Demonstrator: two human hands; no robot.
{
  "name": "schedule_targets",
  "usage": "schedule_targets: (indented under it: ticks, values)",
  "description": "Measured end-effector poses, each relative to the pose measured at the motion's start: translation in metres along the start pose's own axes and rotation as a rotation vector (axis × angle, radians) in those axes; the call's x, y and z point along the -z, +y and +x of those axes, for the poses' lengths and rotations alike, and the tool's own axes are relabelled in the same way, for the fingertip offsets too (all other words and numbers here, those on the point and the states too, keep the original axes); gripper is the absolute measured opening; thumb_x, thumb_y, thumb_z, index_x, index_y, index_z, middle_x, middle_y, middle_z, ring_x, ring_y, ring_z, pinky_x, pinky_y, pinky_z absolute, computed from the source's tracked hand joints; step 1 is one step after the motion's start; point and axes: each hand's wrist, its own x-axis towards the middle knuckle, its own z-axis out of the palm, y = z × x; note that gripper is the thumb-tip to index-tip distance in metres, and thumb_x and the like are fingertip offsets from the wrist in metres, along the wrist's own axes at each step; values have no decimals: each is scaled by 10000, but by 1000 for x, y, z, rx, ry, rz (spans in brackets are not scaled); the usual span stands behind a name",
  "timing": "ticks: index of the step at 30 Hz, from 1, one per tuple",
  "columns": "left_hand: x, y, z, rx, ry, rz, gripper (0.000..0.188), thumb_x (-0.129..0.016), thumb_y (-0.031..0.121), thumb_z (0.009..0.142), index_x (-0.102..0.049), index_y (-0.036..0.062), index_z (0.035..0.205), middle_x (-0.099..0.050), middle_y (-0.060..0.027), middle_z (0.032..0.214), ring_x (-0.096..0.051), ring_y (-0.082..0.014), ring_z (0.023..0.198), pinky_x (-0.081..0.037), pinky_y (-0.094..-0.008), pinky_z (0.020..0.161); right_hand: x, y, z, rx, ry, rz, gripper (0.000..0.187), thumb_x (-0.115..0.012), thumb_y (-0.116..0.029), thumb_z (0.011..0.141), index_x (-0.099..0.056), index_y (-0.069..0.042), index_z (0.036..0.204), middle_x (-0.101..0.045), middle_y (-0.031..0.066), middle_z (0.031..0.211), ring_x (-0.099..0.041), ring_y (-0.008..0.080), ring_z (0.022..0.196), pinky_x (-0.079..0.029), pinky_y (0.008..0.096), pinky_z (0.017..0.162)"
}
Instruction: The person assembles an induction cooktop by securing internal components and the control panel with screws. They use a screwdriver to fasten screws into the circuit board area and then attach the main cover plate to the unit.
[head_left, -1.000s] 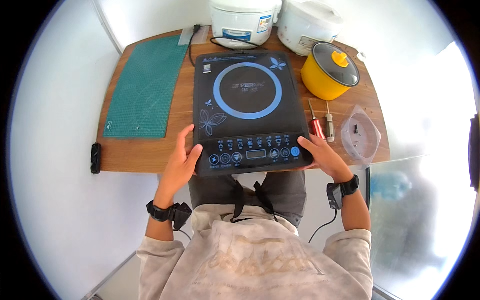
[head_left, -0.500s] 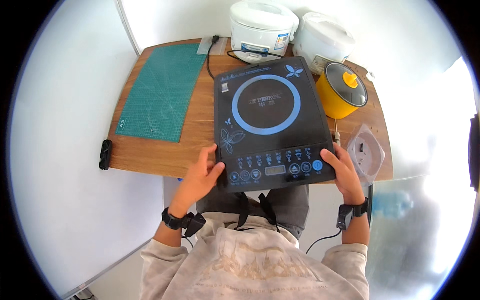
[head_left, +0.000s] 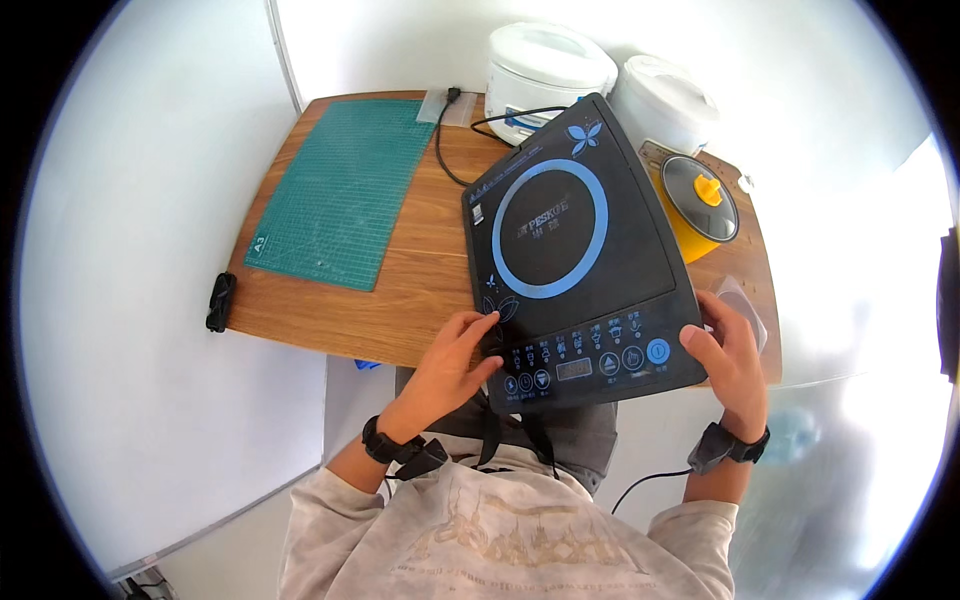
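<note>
A black induction cooktop (head_left: 625, 265) with a blue ring and a row of touch buttons is tilted over the table's front edge, its right side raised. My right hand (head_left: 730, 350) grips its lower right edge, thumb on top and the other fingers partly hidden behind. At the lower left edge is my left hand (head_left: 450, 362), thumb and index finger apart, the fingertips touching or just over the panel; its other fingers are partly hidden. A black power cord (head_left: 440, 150) with a plug lies on the table behind the cooktop's left corner.
Two white rice cookers (head_left: 550, 60) stand at the back. A yellow electric pot (head_left: 685, 215) with a glass lid is on the right, near a clear plastic tray (head_left: 745, 305) mostly hidden. A green cutting mat (head_left: 340, 190) lies left on the wooden table (head_left: 420, 270).
The cooktop has shifted right and toward me, and its right side has tilted up. My left hand has let go of the left edge and moved onto the panel's corner; my right hand keeps hold.
</note>
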Motion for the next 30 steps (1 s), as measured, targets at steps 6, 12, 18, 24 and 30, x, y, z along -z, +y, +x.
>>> schedule_targets:
  ticks: [6,12,18,24,30]
  values:
    - [-3,10,12,231,-99,-368,627,-691,155,985,-407,116,1542,-553,-140,1332,-640,-224,1059,-545,-307,878,-18,-31,-4,70,146,-56,538,-697,-294,843,-663,31,1270,-696,88,847,-520,87,628,-426,252,596]
    - [13,14,29,231,-273,-658,564,-476,348,1100,-309,131,1594,-553,-141,1378,-598,-223,1185,-512,-349,990,-42,-73,-13,239,235,-284,520,-753,-246,789,-700,-15,1251,-705,118,813,-537,133,569,-435,266,563]
    - [17,15,44,326,-146,-985,696,-429,567,1063,-365,98,1574,-568,-83,1300,-576,-184,1177,-498,-372,1024,-78,-87,-15,626,291,-472,508,-781,-186,742,-694,14,1201,-725,161,856,-671,277,593,-535,333,557]
    - [93,31,44,323,-93,-1064,919,-264,754,1005,-379,20,1546,-497,-154,1501,-534,-252,1325,-487,-390,1049,-130,-113,-29,733,250,-744,483,-720,-253,752,-717,6,1160,-669,140,817,-558,180,491,-443,302,477]
    - [116,33,24,429,54,-1077,796,-371,651,1041,-376,29,1538,-512,-128,1488,-538,-249,1326,-483,-392,1056,-182,-86,-40,935,229,-978,441,-655,-174,774,-733,4,1169,-702,223,904,-447,116,476,-358,243,498]
